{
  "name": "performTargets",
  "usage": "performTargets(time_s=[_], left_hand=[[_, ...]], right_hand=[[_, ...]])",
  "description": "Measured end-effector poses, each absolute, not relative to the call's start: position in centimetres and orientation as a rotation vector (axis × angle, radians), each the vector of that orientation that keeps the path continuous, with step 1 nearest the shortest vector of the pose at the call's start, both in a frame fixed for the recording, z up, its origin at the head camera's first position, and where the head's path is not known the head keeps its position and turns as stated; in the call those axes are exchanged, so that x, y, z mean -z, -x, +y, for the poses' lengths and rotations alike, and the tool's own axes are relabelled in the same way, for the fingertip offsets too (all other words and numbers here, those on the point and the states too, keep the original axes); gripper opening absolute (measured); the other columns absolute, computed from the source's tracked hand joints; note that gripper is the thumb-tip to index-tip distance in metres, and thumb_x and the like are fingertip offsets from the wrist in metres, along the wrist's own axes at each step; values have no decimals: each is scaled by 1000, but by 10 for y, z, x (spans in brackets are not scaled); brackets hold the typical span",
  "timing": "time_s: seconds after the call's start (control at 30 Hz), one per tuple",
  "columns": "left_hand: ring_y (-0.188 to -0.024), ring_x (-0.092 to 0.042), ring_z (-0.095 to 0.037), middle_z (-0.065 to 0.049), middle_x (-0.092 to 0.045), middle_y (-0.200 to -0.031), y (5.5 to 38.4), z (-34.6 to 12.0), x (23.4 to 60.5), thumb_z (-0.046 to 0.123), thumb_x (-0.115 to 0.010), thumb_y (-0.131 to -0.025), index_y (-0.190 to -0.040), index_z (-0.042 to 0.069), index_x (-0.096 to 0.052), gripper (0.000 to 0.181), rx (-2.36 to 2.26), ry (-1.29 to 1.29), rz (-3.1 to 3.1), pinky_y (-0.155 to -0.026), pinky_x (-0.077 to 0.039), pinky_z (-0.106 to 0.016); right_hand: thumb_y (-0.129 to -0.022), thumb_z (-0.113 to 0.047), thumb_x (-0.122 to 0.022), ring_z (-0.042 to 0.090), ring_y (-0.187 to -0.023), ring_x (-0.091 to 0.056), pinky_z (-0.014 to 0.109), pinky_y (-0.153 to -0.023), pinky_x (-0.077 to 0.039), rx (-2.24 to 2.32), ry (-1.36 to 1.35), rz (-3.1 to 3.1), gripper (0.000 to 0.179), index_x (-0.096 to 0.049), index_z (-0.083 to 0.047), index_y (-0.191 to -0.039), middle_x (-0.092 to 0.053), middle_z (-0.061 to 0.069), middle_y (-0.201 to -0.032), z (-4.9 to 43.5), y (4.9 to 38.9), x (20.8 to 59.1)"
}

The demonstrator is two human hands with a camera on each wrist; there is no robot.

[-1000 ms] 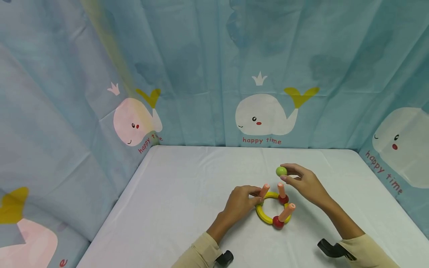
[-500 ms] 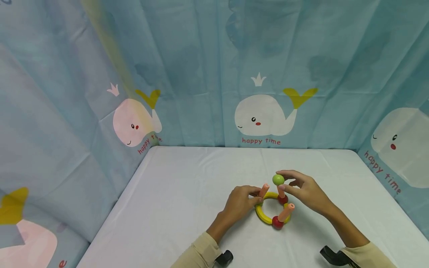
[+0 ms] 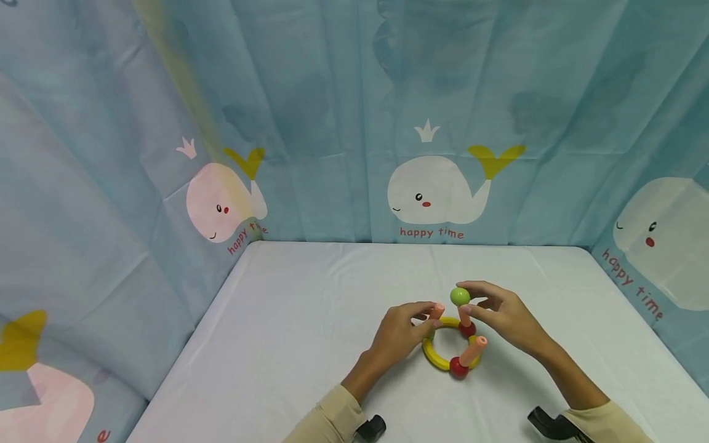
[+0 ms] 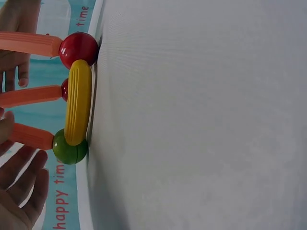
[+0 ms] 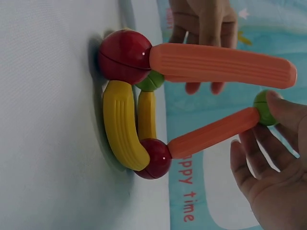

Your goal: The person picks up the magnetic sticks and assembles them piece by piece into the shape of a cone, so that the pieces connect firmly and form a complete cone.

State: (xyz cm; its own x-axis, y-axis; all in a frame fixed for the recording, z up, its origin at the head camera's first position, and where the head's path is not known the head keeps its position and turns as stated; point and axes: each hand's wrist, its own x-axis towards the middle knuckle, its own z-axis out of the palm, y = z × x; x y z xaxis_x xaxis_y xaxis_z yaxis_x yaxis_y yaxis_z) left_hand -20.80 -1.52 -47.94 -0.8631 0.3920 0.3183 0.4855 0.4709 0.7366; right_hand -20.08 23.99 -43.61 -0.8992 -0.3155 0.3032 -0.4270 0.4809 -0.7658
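Note:
Yellow curved pieces (image 3: 434, 357) form a ring on the table, joined by a front red ball (image 3: 458, 368), another red ball (image 5: 154, 159) farther back and a green ball (image 4: 67, 148) at the left. An orange stick rises from each ball. My left hand (image 3: 397, 331) pinches the left orange stick (image 4: 32, 136) near its top, thumb on the near side. My right hand (image 3: 506, 315) pinches a second green ball (image 3: 460, 296), which sits at the top end of the back orange stick (image 5: 216, 132). The front orange stick (image 3: 474, 351) stands tilted, its end bare.
A white cloth (image 3: 310, 320) covers the table around the ring. Blue curtains (image 3: 332, 123) printed with whales hang behind and at both sides. A black wrist camera (image 3: 370, 427) sits at the left sleeve, and another one (image 3: 548, 423) at the right.
My right hand has brought the green ball down and slightly left onto the back stick's top. My left fingers have shifted up the left stick. The ring has stayed about in place.

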Motion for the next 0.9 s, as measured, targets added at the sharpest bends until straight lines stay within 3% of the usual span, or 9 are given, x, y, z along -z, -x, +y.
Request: performTargets(time_s=[0.13, 0.37, 0.57, 0.9], left_hand=[[-109, -73, -9, 6, -77, -123, 207, -14, 477, 32, -73, -101, -138, 18, -72, 40, 1345, 800, -2549, -91, -61, -32], [-100, -72, -11, 9, -78, -112, 206, -9, 470, 38, -74, -99, -137, 22, -74, 41, 1212, 755, -2647, -80, -54, -18], [-98, -71, -13, 8, -76, -105, 207, -6, 469, 41, -73, -98, -138, 22, -73, 44, 1138, 744, -2689, -75, -50, -15], [-96, -70, -11, 8, -77, -107, 208, -3, 468, 41, -73, -99, -136, 22, -74, 42, 1100, 744, -2700, -74, -49, -14]], right_hand=[[-102, -19, -74, 10, -106, -67, 27, -87, -58, -1396, -664, -2591, 40, -66, -16, -141, -72, 3, -127, 239, 201, 438], [-103, -20, -72, 7, -110, -65, 27, -89, -57, -1401, -674, -2589, 40, -65, -18, -142, -71, 3, -131, 237, 202, 441], [-102, -20, -73, 7, -111, -65, 27, -89, -57, -1407, -688, -2590, 42, -65, -14, -143, -70, 3, -134, 235, 203, 441], [-102, -20, -73, 11, -113, -66, 27, -91, -57, -1389, -682, -2581, 46, -62, -25, -147, -68, 2, -137, 238, 199, 439]])
